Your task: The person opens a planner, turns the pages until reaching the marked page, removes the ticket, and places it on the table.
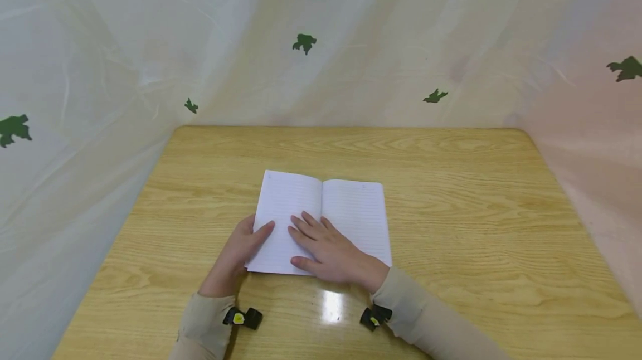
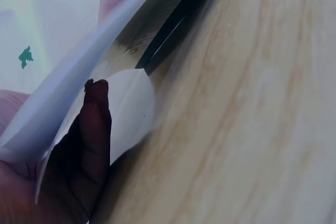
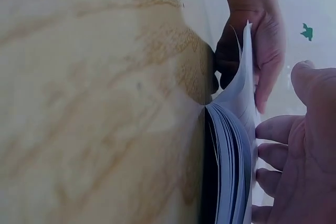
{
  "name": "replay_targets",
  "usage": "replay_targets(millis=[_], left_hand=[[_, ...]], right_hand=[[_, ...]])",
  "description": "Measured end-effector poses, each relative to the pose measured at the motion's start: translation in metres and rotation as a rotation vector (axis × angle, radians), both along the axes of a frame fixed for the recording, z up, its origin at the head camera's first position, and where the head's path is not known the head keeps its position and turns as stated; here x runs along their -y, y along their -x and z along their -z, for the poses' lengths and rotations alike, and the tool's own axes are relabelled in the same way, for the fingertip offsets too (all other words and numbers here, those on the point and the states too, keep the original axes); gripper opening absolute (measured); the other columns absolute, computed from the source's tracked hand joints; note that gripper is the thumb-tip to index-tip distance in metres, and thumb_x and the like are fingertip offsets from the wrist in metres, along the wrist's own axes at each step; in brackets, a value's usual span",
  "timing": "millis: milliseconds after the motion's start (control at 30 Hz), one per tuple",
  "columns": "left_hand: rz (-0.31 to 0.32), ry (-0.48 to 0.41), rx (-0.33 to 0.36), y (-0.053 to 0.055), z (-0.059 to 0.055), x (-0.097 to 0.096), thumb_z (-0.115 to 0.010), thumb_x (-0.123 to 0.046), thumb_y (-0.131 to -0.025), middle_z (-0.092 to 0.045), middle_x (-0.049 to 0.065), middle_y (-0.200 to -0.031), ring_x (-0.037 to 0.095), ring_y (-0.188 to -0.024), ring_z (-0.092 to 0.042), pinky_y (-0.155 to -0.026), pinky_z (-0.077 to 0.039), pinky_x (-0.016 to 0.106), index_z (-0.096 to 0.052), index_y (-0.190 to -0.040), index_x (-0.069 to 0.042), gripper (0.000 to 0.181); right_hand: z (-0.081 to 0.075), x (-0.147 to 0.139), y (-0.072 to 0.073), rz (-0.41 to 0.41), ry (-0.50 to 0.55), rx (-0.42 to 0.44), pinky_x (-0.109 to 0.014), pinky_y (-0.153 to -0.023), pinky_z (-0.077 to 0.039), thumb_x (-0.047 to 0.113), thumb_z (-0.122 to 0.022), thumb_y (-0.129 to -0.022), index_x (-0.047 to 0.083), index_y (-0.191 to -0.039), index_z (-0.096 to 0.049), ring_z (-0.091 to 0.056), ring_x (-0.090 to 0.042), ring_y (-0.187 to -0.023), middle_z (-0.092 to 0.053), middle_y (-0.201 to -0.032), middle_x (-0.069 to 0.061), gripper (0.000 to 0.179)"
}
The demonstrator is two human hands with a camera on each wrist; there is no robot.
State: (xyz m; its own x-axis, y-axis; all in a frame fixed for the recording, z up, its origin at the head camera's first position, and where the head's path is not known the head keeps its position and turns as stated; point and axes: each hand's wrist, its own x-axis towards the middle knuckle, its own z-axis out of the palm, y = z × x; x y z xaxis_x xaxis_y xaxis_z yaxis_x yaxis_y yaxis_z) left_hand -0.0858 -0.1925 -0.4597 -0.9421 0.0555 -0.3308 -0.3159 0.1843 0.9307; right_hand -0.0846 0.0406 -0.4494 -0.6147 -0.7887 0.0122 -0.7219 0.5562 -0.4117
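An open notebook point(image 1: 353, 209) with lined, unwritten pages lies on the wooden table. My left hand point(image 1: 239, 248) holds its left side, thumb on top of the page and fingers underneath. In the left wrist view those fingers point(image 2: 96, 135) sit beneath the raised leaves, close over the wood. My right hand point(image 1: 333, 251) rests with fingers spread on the left page beside the centre fold, its wrist crossing the lower right page. From the right wrist view, the page stack point(image 3: 228, 156) shows edge-on, with the left-side leaves curving up toward the left hand.
The wooden table point(image 1: 466, 209) extends on both sides of the notebook and behind it. A pale curtain point(image 1: 361, 70) with green bird shapes hangs along the back and sides. Black straps with small devices point(image 1: 246, 318) sit on both sleeves.
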Motion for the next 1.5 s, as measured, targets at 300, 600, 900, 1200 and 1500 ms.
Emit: replay_targets(millis=[300,600,900,1200,1500], left_hand=[[0.012,0.038,-0.032,0.000,0.004,0.000,-0.051,-0.022,-0.103,-0.068,0.016,-0.094,0.022,-0.074,-0.067,-0.065,-0.055,0.036,-0.049,-0.135,0.003,0.041],[0.002,0.094,-0.012,0.003,0.005,-0.003,-0.050,-0.025,-0.103,-0.067,0.016,-0.102,0.022,-0.081,-0.065,-0.071,-0.053,0.034,-0.048,-0.136,0.002,0.043],[-0.015,0.077,0.024,0.003,0.005,-0.003,-0.048,-0.024,-0.104,-0.067,0.016,-0.097,0.022,-0.077,-0.066,-0.067,-0.054,0.035,-0.049,-0.134,0.003,0.041],[-0.003,0.046,0.021,0.002,0.005,-0.003,-0.045,-0.023,-0.105,-0.067,0.016,-0.096,0.023,-0.076,-0.067,-0.066,-0.055,0.037,-0.047,-0.135,0.003,0.041],[0.006,0.069,0.028,0.002,0.002,-0.003,-0.045,-0.026,-0.105,-0.066,0.017,-0.104,0.023,-0.080,-0.066,-0.069,-0.054,0.036,-0.043,-0.140,0.002,0.045]], right_hand=[[-0.004,-0.006,0.000,0.010,0.029,0.051,-0.050,-0.116,-0.013,0.049,-0.037,-0.103,0.010,-0.153,-0.030,-0.007,-0.024,-0.148,-0.016,-0.161,-0.007,0.064],[-0.005,-0.031,0.005,0.170,0.139,0.071,-0.046,-0.116,-0.017,0.042,-0.045,-0.103,0.003,-0.149,-0.037,-0.020,-0.027,-0.146,-0.026,-0.158,-0.012,0.061],[0.002,-0.059,0.015,0.383,0.162,0.032,-0.056,-0.114,-0.017,0.037,-0.055,-0.099,-0.003,-0.145,-0.040,-0.021,-0.037,-0.144,-0.029,-0.155,-0.021,0.063],[0.001,-0.081,0.024,0.594,-0.007,0.040,-0.063,-0.111,-0.012,0.048,-0.063,-0.092,-0.008,-0.148,-0.027,-0.015,-0.044,-0.144,-0.020,-0.155,-0.028,0.087],[0.006,-0.094,0.030,0.641,-0.082,0.112,-0.064,-0.111,-0.008,0.052,-0.069,-0.086,-0.012,-0.148,-0.021,-0.010,-0.043,-0.144,-0.011,-0.156,-0.029,0.101]])
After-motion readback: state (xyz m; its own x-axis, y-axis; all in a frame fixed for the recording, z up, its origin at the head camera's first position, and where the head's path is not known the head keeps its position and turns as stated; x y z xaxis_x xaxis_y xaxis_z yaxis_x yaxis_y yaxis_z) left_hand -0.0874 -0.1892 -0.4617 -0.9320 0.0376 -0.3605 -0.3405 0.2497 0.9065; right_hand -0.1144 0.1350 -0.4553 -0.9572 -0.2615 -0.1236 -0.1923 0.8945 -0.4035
